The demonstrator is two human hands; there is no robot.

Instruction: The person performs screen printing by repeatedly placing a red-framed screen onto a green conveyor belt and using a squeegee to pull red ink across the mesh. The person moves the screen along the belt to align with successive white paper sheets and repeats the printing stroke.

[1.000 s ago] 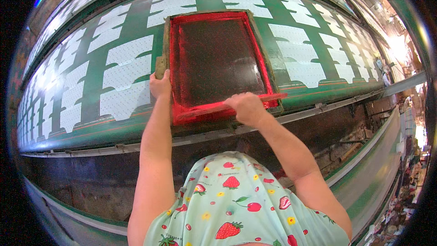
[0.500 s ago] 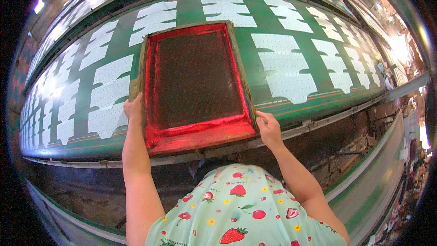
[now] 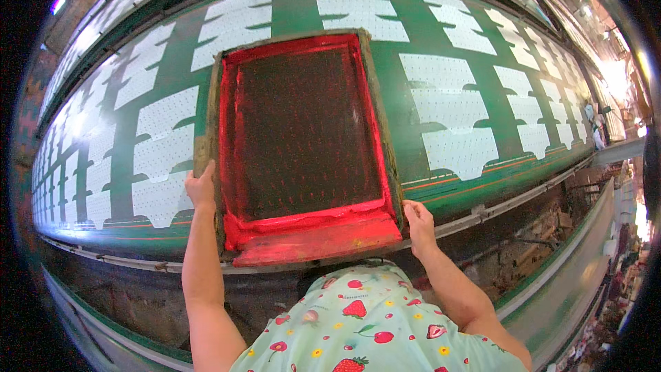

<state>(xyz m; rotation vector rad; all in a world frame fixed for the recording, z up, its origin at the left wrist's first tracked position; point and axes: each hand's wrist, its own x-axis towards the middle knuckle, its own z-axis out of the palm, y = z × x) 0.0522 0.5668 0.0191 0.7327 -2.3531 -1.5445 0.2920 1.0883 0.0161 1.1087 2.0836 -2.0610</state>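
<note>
A: Nearest the camera?

B: A pale green shirt (image 3: 372, 324) with strawberries on it; both bare forearms rise from it toward the table (image 3: 124, 224).

A: The left hand?

B: The left hand (image 3: 200, 186) clasps the left edge of the frame (image 3: 303, 138), low down, fingers curled round the wooden side; a closed grip on the wood.

A: And the right?

B: The right hand (image 3: 418, 222) is at the frame's near right corner, fingers laid against the side; it touches the wood, but whether it wraps round I cannot tell.

A: Where does the frame lie?

B: Flat on the long green cloth (image 3: 406, 89), over one column of its pattern; the near end sits at the table's edge; red ink (image 3: 317, 234) coats the near end and rims the dark mesh (image 3: 306, 131).

A: Beyond it?

B: White dotted shapes (image 3: 458, 148) run in rows on the cloth to either side and farther back; the table curves away left and right.
</note>
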